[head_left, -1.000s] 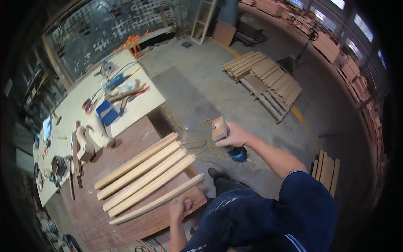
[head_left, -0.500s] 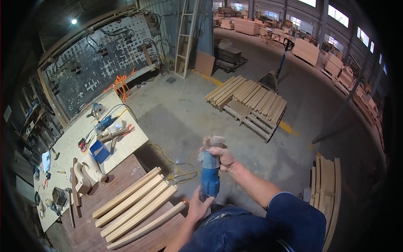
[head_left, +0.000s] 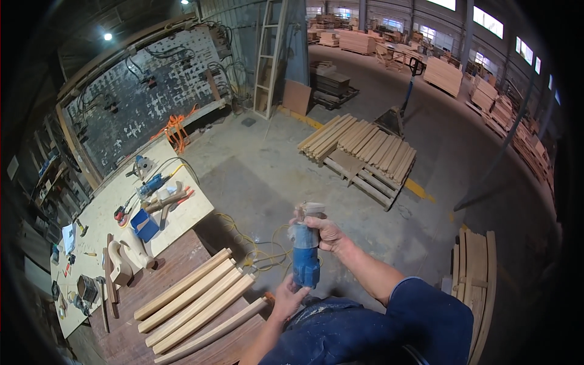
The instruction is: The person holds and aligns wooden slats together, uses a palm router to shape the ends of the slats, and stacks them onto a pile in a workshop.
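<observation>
A blue power tool with a pale sanding head [head_left: 306, 246] is held upright in front of me. My right hand [head_left: 325, 232] grips its upper part just below the head. My left hand [head_left: 288, 299] holds the bottom end of its blue body. Several long, slightly curved wooden slats [head_left: 198, 303] lie side by side on the brown workbench [head_left: 164, 267] at my lower left, a little left of my left hand.
A pale table [head_left: 103, 213] with hand tools, a blue box [head_left: 144, 225] and curved wooden pieces [head_left: 125, 263] stands at the left. A yellow cable [head_left: 255, 252] lies on the concrete floor. A pallet of boards [head_left: 362, 152] sits ahead, stacked planks [head_left: 474, 274] at right.
My right hand brought the tool from out at the right to upright before me. My left hand left the slats and took the tool's lower end. The view tilted up.
</observation>
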Action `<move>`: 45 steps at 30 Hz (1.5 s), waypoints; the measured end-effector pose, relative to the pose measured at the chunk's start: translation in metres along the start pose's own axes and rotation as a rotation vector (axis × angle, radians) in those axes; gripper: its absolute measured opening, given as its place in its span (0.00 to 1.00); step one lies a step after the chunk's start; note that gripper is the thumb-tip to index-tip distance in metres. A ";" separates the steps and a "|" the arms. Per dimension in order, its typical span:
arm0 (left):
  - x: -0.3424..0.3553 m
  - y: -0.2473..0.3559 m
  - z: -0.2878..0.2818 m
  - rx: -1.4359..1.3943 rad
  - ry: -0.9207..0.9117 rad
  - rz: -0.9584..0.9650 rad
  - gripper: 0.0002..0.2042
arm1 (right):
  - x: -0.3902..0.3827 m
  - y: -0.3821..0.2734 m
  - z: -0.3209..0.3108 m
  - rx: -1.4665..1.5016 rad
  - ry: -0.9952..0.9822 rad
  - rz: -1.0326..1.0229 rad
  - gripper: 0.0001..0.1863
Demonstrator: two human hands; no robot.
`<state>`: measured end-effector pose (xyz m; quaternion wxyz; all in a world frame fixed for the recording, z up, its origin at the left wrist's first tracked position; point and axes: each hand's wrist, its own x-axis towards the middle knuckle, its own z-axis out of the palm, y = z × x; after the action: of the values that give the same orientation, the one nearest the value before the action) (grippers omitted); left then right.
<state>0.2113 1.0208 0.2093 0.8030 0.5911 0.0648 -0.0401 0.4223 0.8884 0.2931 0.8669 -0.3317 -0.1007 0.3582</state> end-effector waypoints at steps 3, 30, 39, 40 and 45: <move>-0.005 0.009 0.007 0.068 0.008 -0.038 0.21 | -0.006 0.001 0.004 -0.155 0.037 -0.031 0.20; -0.117 -0.121 -0.172 1.567 0.705 -0.238 0.25 | 0.004 0.117 -0.018 -1.436 -0.286 0.456 0.34; -0.109 -0.107 -0.190 1.501 0.442 -0.361 0.28 | 0.012 0.156 -0.030 -1.447 -0.443 0.560 0.32; -0.113 -0.106 -0.185 1.543 0.396 -0.271 0.29 | 0.014 0.158 -0.031 -1.539 -0.466 0.567 0.30; -0.115 -0.137 -0.176 1.646 0.153 -0.254 0.32 | 0.022 0.169 -0.026 -1.677 -0.567 0.586 0.31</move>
<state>0.0683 1.1463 0.0456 0.0975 0.9781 0.1352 -0.1246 0.3554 0.9790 0.1621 0.1619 -0.7618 -0.4467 0.4404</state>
